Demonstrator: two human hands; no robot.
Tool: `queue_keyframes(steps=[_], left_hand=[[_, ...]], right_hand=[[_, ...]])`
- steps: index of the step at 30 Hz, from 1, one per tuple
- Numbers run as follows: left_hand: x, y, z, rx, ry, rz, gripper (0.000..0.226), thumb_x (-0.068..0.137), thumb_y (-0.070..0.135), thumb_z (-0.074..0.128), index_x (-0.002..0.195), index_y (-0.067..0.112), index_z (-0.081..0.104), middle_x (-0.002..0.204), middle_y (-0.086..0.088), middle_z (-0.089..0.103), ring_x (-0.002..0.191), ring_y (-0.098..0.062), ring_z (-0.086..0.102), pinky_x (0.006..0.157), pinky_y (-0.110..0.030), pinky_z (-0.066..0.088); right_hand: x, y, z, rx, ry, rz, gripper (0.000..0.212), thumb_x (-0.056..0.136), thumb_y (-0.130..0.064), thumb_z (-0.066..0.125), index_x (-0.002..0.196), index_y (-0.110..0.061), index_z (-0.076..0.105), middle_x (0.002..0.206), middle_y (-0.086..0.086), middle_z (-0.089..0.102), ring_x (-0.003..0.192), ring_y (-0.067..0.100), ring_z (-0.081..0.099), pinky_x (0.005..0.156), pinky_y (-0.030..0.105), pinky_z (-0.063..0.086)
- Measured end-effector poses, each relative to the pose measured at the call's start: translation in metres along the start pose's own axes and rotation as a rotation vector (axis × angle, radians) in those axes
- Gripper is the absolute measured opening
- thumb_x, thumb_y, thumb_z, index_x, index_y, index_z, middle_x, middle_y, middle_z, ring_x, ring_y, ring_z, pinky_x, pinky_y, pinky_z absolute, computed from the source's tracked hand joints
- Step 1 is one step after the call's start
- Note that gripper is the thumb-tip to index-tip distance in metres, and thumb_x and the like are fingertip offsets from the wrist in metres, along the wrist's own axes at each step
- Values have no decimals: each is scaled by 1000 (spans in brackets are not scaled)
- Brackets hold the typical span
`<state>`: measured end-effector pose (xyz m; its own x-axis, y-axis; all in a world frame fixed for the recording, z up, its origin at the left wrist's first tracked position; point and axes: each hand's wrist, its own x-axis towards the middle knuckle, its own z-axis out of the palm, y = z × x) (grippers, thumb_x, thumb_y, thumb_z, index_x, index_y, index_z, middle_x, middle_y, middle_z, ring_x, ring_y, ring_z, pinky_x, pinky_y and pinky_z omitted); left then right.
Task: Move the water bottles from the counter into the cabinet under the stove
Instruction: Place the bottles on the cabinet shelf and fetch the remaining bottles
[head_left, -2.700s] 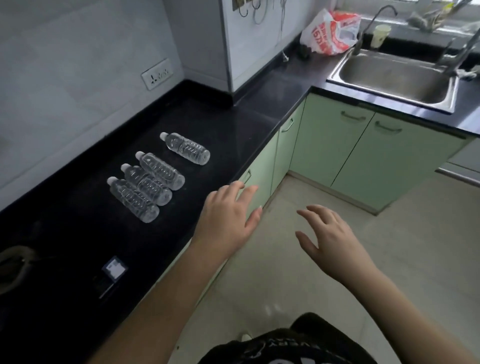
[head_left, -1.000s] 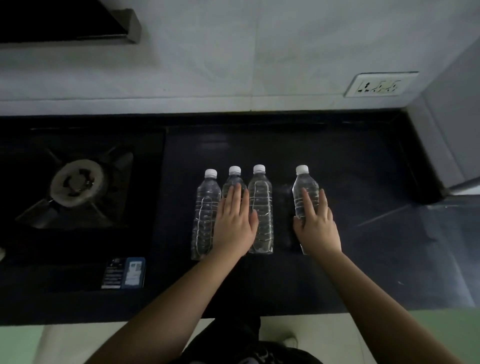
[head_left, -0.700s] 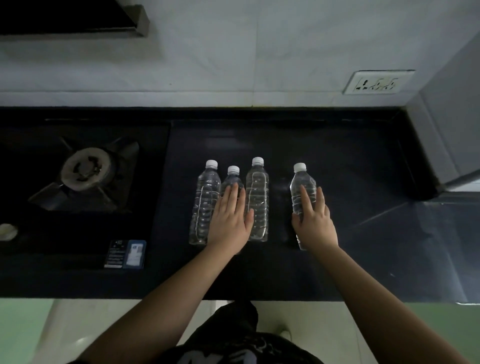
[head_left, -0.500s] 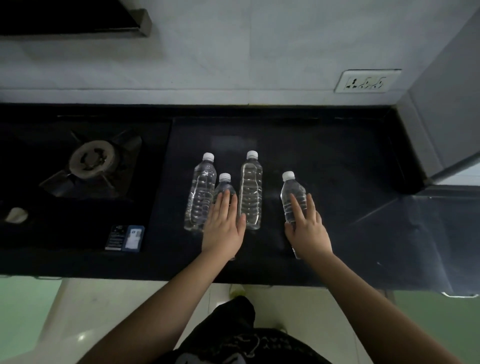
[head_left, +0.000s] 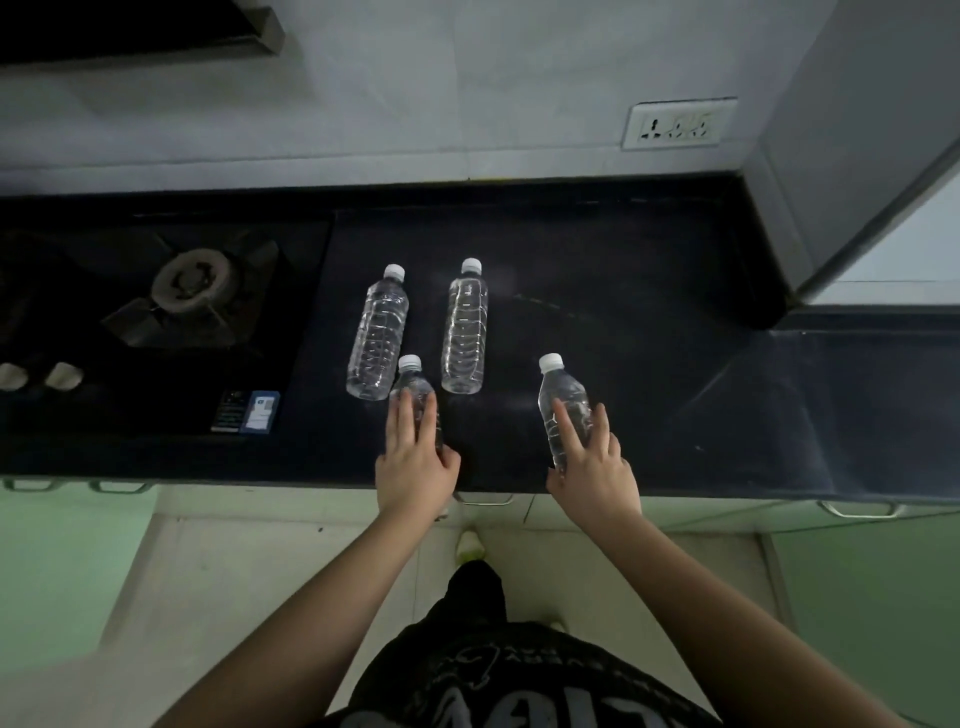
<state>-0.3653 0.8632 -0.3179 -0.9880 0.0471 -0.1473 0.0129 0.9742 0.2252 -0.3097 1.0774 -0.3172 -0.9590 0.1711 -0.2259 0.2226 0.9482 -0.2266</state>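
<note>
Several clear water bottles with white caps lie on the black counter (head_left: 597, 270). My left hand (head_left: 415, 462) is wrapped over one bottle (head_left: 413, 384) near the counter's front edge. My right hand (head_left: 592, 462) grips another bottle (head_left: 563, 395) to the right of it. Two more bottles lie farther back, one on the left (head_left: 379, 332) and one on the right (head_left: 465, 327), both untouched. Pale green cabinet fronts (head_left: 67, 566) run under the counter, with a metal handle (head_left: 483, 500) just below my hands.
A gas burner (head_left: 189, 280) sits on the stove to the left, with two knobs (head_left: 39, 375) at its front and a small label (head_left: 247, 413). A wall socket (head_left: 678, 124) is at the back right. A grey pillar (head_left: 852, 130) blocks the right end.
Both hands have slid their bottles toward the counter's front edge, away from the two that stay at the back. The view has pulled back, showing the floor and cabinet fronts.
</note>
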Motion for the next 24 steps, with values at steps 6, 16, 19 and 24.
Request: queue_keyframes(steps=[6,16,19,24], left_hand=[[-12,3,-4,-119,-103,-213,87,87,37,59,148,55,0,159,-13,1,132,-38,33,86,-42,49],[-56,-3,-8,-35,-133,-155,86,91,35,59,147,58,-1,161,-9,4,109,-31,52,58,-29,40],[-75,-13,-10,-81,-146,-111,87,88,33,61,148,58,2,161,-8,8,94,-26,59,60,-30,47],[-109,-35,-17,-282,-181,-84,92,82,32,67,148,58,7,157,-2,22,101,-25,63,68,-30,50]], right_hand=[[-16,8,0,5,-25,10,88,88,-36,53,151,-40,-8,154,19,14,121,36,43,85,42,53],[-40,20,0,66,-50,23,87,89,-38,57,151,-43,-4,152,12,17,111,33,47,80,40,50],[-49,30,-1,203,-79,3,88,86,-31,59,151,-45,2,147,12,23,109,35,49,82,43,50],[-66,41,-3,527,-119,-17,89,82,-21,68,145,-54,13,142,8,34,104,26,54,76,40,51]])
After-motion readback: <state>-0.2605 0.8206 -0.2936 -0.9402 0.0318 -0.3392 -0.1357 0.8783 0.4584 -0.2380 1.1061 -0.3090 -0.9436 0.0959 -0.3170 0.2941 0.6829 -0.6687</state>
